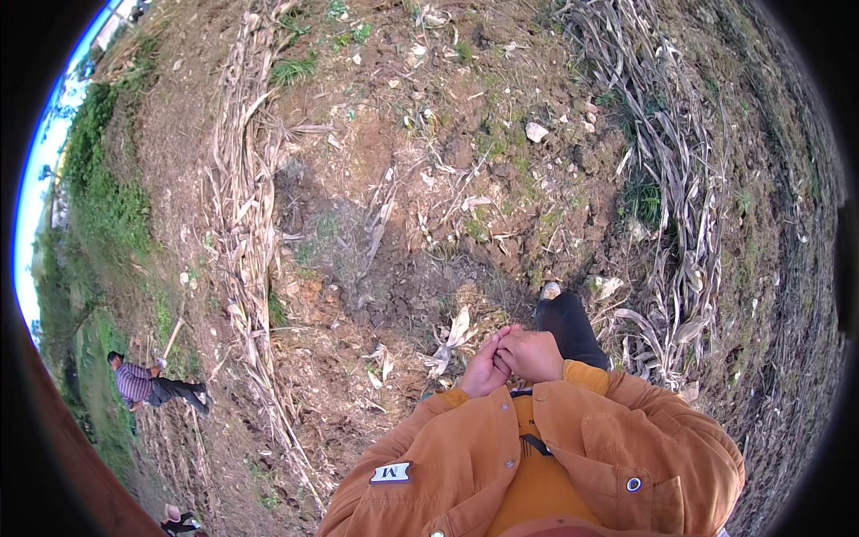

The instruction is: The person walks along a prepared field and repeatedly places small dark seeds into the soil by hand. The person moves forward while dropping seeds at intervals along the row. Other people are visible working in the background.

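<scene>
My left hand [484, 370] and my right hand [532, 355] meet in front of my orange-brown jacket [463, 456], near its lower hem. Their curled fingers touch and overlap. No object shows between them, though the insides of both palms are hidden. Just past the hands, a dry corn husk [460, 329] lies on the soil. One dark trouser leg [570, 329] with a light-toed shoe [550, 290] extends beyond my right hand.
Rows of dry corn stalks run along the left [245, 201] and right [678, 168]. Between them, rough soil holds a pale stone [536, 131] and husk scraps. At far left, a person in a striped shirt [134, 382] holds a long wooden handle [174, 337]. Another person [178, 522] is partly visible below.
</scene>
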The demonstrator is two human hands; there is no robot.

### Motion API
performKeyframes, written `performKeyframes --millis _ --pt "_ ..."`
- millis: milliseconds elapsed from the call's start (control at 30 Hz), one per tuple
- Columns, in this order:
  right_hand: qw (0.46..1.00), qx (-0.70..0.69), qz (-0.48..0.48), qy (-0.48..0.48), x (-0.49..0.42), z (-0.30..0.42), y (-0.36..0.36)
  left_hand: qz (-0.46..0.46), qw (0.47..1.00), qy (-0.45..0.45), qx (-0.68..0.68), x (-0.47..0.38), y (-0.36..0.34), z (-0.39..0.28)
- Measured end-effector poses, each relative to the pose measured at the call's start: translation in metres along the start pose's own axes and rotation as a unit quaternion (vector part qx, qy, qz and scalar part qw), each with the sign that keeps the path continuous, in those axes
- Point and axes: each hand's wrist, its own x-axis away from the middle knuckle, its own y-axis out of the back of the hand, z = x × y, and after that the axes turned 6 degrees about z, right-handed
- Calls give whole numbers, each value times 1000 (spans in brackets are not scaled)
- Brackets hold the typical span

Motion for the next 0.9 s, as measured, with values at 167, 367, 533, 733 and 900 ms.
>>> performKeyframes --millis 167,367,533,733,900 --pt "1000 6 12 6 -2 5 -12 3 1000 0 -15 -1 44 -1" --pt "999 -18 41 12 -2 17 -17 167 980 25 104 10 75 -10" --pt "999 -20 43 26 0 19 -20 139 987 0 86 22 47 -10" --pt "997 -32 21 62 0 29 -23 273 945 3 178 32 64 -9" --pt "996 -16 56 70 -2 37 -24 272 943 -10 193 43 61 -11"
